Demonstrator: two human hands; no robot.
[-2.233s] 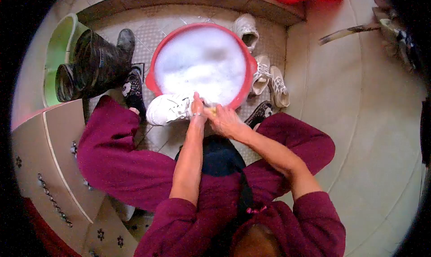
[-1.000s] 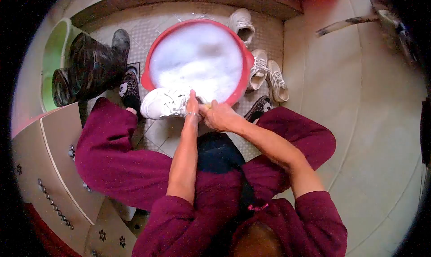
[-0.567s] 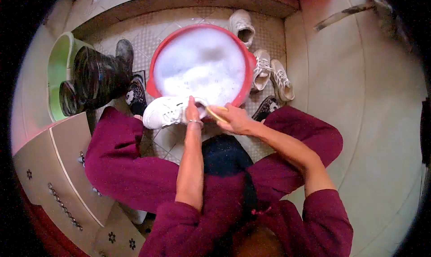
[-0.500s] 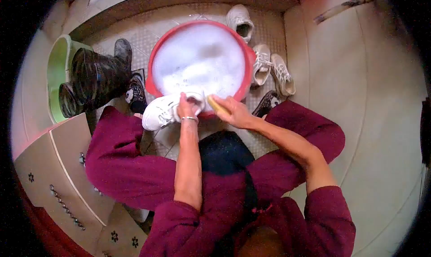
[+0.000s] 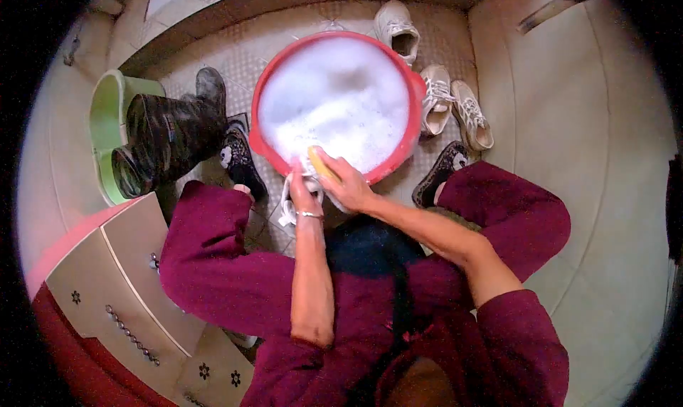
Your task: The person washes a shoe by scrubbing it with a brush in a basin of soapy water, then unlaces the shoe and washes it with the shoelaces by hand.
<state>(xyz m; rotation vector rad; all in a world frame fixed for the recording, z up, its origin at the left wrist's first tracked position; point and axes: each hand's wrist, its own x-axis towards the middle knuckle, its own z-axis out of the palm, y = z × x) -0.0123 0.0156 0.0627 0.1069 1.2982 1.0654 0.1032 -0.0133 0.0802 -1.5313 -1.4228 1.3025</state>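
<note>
A white lace-up shoe is in my left hand, over the near rim of a red basin filled with suds. My fingers and wrist hide much of the shoe. My right hand is closed around a yellow scrub brush, close beside my left fingers. The brush lies against the shoe, and its bristle side is hidden from me. White foam covers the water in the basin, with a greyish patch near its middle.
Several white shoes stand on the tiled floor right of the basin. To the left, dark boots lean by a green tub. A drawer cabinet is near my left knee. My feet flank the basin.
The shoe has been turned, so its toe no longer points out to the left. The brush has moved left, up against the shoe. The whole view has shifted slightly.
</note>
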